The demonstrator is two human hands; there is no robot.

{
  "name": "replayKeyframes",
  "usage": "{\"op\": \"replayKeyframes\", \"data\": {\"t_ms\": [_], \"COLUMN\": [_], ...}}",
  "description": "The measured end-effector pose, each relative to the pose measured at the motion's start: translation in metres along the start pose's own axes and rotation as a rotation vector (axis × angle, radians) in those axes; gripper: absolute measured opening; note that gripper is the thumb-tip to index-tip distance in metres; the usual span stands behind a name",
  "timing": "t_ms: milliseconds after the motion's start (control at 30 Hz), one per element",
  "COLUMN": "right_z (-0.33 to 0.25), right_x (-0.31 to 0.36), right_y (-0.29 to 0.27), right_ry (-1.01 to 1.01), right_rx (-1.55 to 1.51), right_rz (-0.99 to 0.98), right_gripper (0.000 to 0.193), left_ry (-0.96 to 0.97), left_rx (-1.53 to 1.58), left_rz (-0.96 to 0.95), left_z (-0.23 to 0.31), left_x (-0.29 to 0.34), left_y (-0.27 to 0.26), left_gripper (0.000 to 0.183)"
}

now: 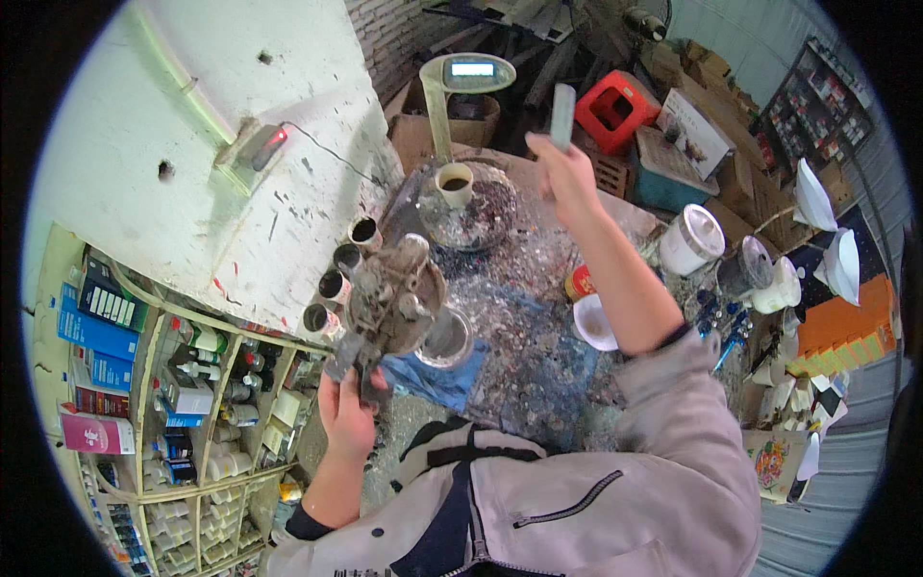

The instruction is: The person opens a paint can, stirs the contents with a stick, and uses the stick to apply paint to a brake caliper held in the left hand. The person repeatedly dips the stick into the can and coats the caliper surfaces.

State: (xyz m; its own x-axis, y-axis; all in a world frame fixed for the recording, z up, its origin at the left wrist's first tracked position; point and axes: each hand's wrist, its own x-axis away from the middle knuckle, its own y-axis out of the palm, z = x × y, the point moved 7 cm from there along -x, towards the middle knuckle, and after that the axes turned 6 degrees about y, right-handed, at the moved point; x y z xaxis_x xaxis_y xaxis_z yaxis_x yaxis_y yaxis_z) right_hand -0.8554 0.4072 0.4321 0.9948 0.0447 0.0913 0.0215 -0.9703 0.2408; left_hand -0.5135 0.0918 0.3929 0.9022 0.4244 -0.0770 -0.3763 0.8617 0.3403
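Observation:
My left hand (pixel 348 423) grips the edge of a grimy grey cast metal part (pixel 394 293) with a round body and raised bosses. Beneath it, partly hidden, stands an open round tin (pixel 448 340) with grey inside, on a blue cloth (pixel 437 377). Stretched out at the far side of the bench, my right hand (pixel 565 178) is closed around a flat, pale grey strip (pixel 563 115) that points upward; its exact kind I cannot tell. Left of that hand, a paper cup (pixel 454 186) with dark liquid rests on the round platform of a scale (pixel 435 115) with a lit display.
Several used cups (pixel 365 232) line the wall side. A white bowl (pixel 596 322) and a red tin (pixel 582 282) lie under my right forearm. White tubs (pixel 692 238) stand at right. Shelves of bottles (pixel 202 385) flank the left; a red stool (pixel 615 111) is beyond the bench.

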Motion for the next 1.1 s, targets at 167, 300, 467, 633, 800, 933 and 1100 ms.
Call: {"op": "replayKeyframes", "data": {"t_ms": [167,300,467,633,800,933,1100], "right_z": [-0.013,-0.001,0.013,0.013,0.0,0.019,0.017], "right_x": [-0.152,-0.21,-0.225,-0.228,-0.189,-0.102,0.032], "right_y": [0.027,0.034,0.034,0.028,0.026,0.026,0.021], "right_ry": [-0.071,-0.052,-0.166,-0.159,-0.182,0.049,0.167], "right_rx": [0.069,0.022,-0.097,-0.035,0.401,0.269,-0.034], "right_rz": [0.306,0.43,0.374,0.313,0.343,0.02,-0.162], "right_gripper": [0.041,0.043,0.043,0.038,0.04,0.034,0.025], "left_ry": [0.039,-0.008,-0.025,-0.044,-0.047,-0.038,0.03], "left_rx": [-0.056,-0.016,0.036,0.131,0.1,0.18,0.228], "left_rz": [0.031,0.113,0.151,0.134,0.061,0.145,0.108], "left_z": [0.006,0.005,0.001,-0.011,-0.013,-0.008,0.004], "left_x": [0.012,0.018,0.015,0.003,-0.01,-0.013,-0.018], "left_y": [-0.009,-0.02,-0.031,-0.033,-0.03,-0.022,-0.009], "left_gripper": [0.02,0.017,0.017,0.026,0.029,0.02,0.024]}}
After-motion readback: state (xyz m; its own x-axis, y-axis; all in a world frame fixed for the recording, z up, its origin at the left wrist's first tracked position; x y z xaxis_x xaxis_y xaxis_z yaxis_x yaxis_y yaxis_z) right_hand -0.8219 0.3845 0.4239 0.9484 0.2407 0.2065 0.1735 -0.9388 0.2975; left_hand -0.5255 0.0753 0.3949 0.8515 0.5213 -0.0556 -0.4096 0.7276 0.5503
